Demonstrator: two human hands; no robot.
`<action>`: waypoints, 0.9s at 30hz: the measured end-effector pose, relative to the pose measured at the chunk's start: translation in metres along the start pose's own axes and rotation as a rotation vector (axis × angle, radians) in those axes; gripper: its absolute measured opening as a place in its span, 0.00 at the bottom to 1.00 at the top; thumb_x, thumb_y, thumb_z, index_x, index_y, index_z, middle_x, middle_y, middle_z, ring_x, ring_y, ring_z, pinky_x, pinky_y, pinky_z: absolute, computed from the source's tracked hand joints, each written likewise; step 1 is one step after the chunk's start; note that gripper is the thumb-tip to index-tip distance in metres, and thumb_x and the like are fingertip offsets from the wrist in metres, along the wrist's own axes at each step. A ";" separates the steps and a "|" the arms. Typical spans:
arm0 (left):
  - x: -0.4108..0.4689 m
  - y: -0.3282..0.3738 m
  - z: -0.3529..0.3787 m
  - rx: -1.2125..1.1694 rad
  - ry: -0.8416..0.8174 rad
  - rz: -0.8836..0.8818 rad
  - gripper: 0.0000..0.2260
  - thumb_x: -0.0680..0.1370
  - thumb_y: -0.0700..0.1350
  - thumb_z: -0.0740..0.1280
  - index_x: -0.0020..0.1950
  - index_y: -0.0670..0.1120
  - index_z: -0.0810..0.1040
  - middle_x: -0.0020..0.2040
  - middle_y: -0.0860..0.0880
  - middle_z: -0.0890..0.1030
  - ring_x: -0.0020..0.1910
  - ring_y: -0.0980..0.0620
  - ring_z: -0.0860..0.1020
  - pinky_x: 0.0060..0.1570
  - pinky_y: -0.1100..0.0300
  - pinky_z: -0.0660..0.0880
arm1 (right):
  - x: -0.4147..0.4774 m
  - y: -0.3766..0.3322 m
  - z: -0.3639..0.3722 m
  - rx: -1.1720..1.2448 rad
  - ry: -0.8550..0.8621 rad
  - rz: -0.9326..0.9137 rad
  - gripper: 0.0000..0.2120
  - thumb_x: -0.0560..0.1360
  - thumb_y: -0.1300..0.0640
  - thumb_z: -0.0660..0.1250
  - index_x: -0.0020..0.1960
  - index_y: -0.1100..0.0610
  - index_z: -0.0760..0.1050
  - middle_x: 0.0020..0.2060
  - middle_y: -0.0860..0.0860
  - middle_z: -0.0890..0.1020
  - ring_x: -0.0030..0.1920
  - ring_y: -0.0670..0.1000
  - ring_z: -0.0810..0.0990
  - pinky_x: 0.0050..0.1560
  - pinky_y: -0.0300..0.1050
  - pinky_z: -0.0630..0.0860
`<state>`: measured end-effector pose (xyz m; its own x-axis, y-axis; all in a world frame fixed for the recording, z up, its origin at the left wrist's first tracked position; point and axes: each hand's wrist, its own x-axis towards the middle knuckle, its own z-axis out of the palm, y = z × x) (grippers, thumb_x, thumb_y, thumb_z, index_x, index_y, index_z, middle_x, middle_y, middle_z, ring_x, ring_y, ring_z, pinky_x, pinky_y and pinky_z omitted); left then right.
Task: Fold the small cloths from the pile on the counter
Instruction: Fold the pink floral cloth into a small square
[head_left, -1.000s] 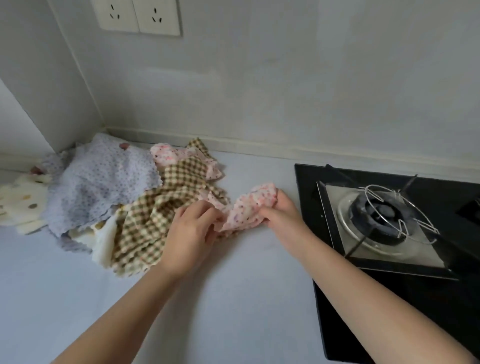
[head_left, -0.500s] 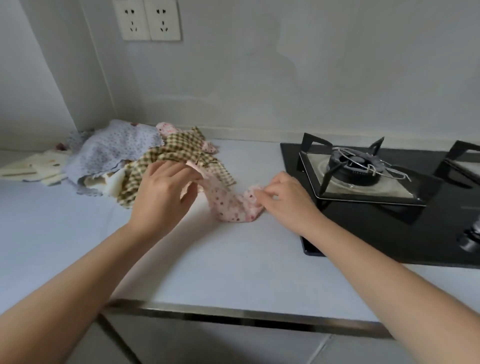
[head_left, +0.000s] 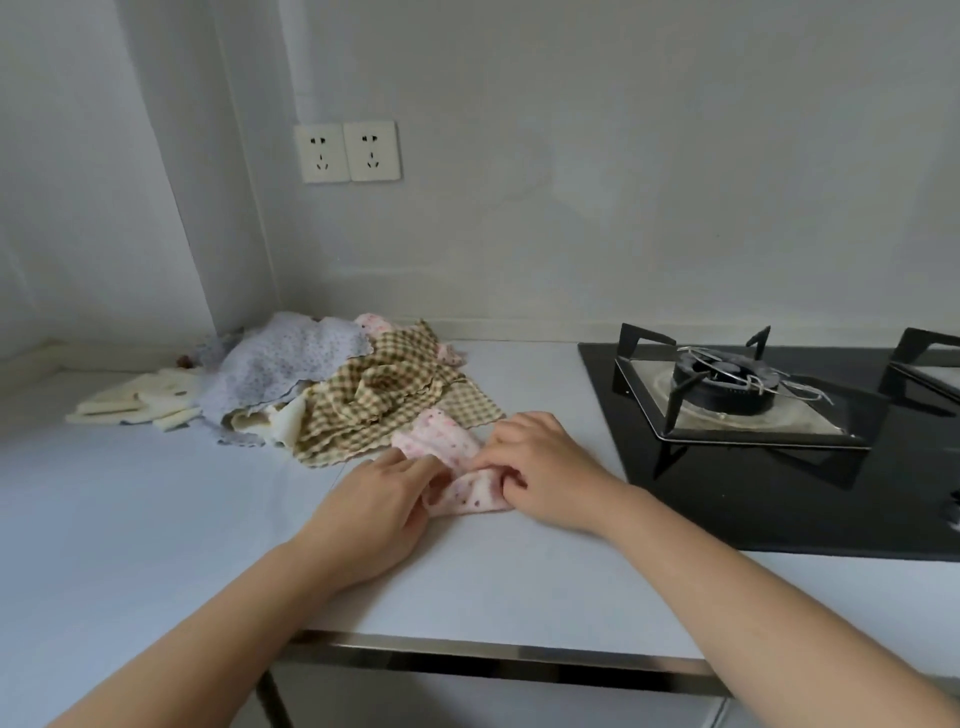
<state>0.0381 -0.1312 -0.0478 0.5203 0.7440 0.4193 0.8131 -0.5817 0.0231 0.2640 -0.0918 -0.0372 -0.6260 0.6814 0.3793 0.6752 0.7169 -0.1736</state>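
A small pink floral cloth (head_left: 449, 451) lies bunched on the white counter (head_left: 156, 499), just in front of the pile. My left hand (head_left: 382, 501) pinches its left side and my right hand (head_left: 540, 467) grips its right side, fingers curled into the fabric. The two hands are close together. Behind them sits the pile: a tan checked cloth (head_left: 384, 400) on top at the front, a lilac dotted cloth (head_left: 291, 364) to its left, and another pink cloth (head_left: 374, 323) peeking out at the back.
Folded cream cloths (head_left: 140, 402) lie left of the pile near the wall corner. A black gas hob (head_left: 779, 467) with a burner stand (head_left: 727, 384) fills the counter's right side. The counter's metal front edge (head_left: 467, 654) runs just below my forearms.
The pink cloth has been drawn out of the pile toward me. My hands have come together, bunching it between them on the counter. The camera has tilted up and back.
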 end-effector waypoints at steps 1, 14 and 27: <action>0.001 -0.002 0.001 0.024 -0.012 -0.004 0.17 0.71 0.48 0.55 0.55 0.51 0.77 0.48 0.53 0.81 0.45 0.49 0.75 0.41 0.56 0.73 | 0.000 0.002 0.000 -0.044 0.020 -0.002 0.15 0.68 0.60 0.63 0.51 0.48 0.81 0.41 0.39 0.67 0.51 0.45 0.66 0.64 0.48 0.61; -0.002 -0.003 -0.014 -0.026 0.027 -0.234 0.25 0.77 0.64 0.50 0.35 0.50 0.77 0.30 0.54 0.72 0.30 0.53 0.70 0.31 0.55 0.67 | -0.019 0.006 -0.020 -0.017 -0.069 0.063 0.19 0.67 0.45 0.69 0.29 0.54 0.63 0.26 0.45 0.69 0.32 0.44 0.67 0.42 0.40 0.64; -0.006 -0.001 -0.010 -0.124 -0.354 -0.038 0.15 0.73 0.47 0.46 0.52 0.53 0.69 0.52 0.60 0.66 0.58 0.57 0.67 0.64 0.50 0.64 | -0.013 0.003 0.000 0.203 -0.039 0.366 0.11 0.76 0.47 0.67 0.58 0.47 0.78 0.45 0.42 0.73 0.45 0.44 0.76 0.52 0.45 0.74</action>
<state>0.0316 -0.1381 -0.0416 0.5658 0.8210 0.0767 0.8071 -0.5705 0.1520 0.2745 -0.0983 -0.0424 -0.3763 0.8986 0.2254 0.7677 0.4387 -0.4672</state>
